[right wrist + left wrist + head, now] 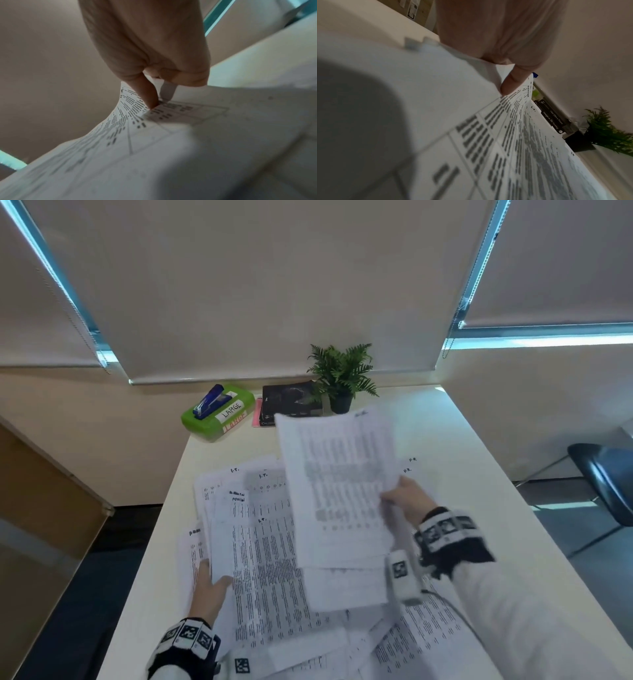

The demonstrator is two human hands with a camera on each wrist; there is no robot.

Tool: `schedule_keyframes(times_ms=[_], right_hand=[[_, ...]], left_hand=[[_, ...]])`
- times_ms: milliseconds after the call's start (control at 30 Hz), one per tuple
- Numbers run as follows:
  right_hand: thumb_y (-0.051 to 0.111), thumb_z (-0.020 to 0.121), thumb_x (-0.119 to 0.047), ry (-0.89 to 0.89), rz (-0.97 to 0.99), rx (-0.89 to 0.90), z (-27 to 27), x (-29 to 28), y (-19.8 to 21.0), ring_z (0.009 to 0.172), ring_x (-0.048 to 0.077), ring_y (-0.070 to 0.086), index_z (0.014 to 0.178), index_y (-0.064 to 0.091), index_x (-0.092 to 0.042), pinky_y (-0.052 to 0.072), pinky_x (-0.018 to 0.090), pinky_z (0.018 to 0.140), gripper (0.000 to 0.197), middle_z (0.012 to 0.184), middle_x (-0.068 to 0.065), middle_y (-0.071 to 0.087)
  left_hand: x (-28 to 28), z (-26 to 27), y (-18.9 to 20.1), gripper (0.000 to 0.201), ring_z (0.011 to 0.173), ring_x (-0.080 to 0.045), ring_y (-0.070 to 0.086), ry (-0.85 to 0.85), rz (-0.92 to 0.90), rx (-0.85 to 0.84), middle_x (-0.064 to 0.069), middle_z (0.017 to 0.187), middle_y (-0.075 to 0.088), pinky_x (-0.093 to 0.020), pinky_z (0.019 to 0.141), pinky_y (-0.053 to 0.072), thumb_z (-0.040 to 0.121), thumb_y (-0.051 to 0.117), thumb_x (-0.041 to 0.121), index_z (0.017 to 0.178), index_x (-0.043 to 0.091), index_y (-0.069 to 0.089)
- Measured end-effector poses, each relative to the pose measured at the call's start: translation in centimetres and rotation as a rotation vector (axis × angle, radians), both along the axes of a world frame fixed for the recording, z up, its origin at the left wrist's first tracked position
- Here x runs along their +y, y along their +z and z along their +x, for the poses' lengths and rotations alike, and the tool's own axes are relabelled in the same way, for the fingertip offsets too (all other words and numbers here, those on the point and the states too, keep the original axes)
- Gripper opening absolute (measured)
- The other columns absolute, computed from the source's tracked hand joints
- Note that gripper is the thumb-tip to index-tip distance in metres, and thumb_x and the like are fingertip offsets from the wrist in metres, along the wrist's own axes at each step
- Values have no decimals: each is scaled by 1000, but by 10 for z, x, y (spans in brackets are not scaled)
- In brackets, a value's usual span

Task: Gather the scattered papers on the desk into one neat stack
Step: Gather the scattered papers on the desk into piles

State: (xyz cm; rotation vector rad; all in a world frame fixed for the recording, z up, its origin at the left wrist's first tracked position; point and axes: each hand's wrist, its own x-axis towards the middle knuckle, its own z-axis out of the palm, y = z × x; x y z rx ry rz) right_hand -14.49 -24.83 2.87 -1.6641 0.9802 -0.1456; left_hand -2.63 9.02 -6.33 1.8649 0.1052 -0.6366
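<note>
Several printed sheets [267, 546] lie overlapping across the near half of the white desk [479, 474]. My right hand [406, 498] pinches the right edge of one sheet [337, 484] and holds it lifted above the pile; in the right wrist view the thumb [147, 93] presses on that sheet [154, 135] with fingers underneath. My left hand [210, 590] grips the left edge of a sheet in the pile, thumb on top. The left wrist view shows this thumb [511, 82] on the printed paper [505, 135].
At the desk's far edge stand a green box labelled LARGE [219, 414] with a blue stapler [209, 402] on it, a stack of dark books [291, 404] and a small potted fern [342, 378]. A dark chair [606, 477] sits to the right.
</note>
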Motion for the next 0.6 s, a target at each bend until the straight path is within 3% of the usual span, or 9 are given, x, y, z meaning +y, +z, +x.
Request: schedule_keyframes(times_ms=[67,133,200,233,300,367,400,500,600], right_hand=[[58,78,8,81,40,110,17,28,-30,96,27,56,123,45,12,50,33,82,48,110,23,62],[57,81,5,169,99,198,22,59,-54,100,25,53,136,31,3,50,33,83,61,130,24,50],[54,86,-1,285,73,257,22,84,-74,101,23,59,140,30,-6,54,29,80,60,134,19,46],[53,88,-6,357,24,278,20,91,-80,96,20,60,142,30,-10,55,28,78,59,135,18,44],[49,92,-15,459,-65,282,15,96,-86,93,17,56,144,29,-17,54,30,85,56,137,16,37],[47,94,-20,497,-46,240,8,90,-80,109,21,53,147,24,-18,49,35,97,57,140,13,36],[46,95,-21,467,3,223,4,86,-74,112,21,52,147,23,-17,49,35,96,57,140,12,38],[52,93,-32,259,128,136,-10,63,-65,105,18,53,144,28,-14,52,29,83,59,140,11,44],[66,66,-65,178,296,95,-22,42,-53,114,22,53,141,31,-19,47,38,95,94,137,8,47]], left_hand=[[-2,-1,2,57,142,-27,22,79,-73,79,-9,155,22,-44,116,16,98,42,25,148,10,19],[3,7,-15,85,141,-28,26,142,-118,171,-5,155,26,-50,116,20,81,39,71,148,20,25],[6,13,-27,98,141,-27,28,126,-152,224,-2,155,26,-53,113,23,68,41,86,146,29,26],[1,10,-16,94,143,-26,24,100,-137,219,0,157,21,-53,114,19,73,45,79,148,28,21],[-10,2,-2,84,145,-26,16,19,-20,135,-5,159,11,-49,116,16,88,54,49,150,17,8],[-15,0,-2,83,144,-28,19,-97,83,41,-10,158,13,-47,117,19,89,61,24,150,12,5],[-17,1,-2,83,143,-28,20,-125,100,17,-9,158,14,-46,117,19,89,61,18,150,12,5],[-20,4,5,81,145,-22,16,-155,33,52,-3,158,12,-40,117,15,91,58,12,150,17,3],[-34,1,15,82,144,-18,17,-175,-87,87,2,158,11,-39,118,15,91,57,16,150,23,1]])
